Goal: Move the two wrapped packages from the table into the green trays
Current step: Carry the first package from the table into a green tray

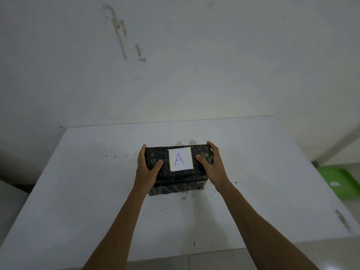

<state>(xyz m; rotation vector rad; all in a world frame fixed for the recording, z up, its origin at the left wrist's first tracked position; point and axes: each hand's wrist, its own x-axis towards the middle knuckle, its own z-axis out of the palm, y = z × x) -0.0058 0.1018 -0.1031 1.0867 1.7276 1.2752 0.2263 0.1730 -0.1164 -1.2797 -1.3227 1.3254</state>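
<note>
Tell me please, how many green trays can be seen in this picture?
1. A green tray lies on the floor past the right edge of the white table, partly hidden by that edge. A second tray may be outside the view.

Pkg (pixel 176 168) mid-table (pixel 78 191), betw both hands; tray (pixel 339 180) on floor to right.

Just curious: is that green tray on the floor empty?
Cannot tell. The table hides most of the green tray; only a small white label shows inside.
</note>
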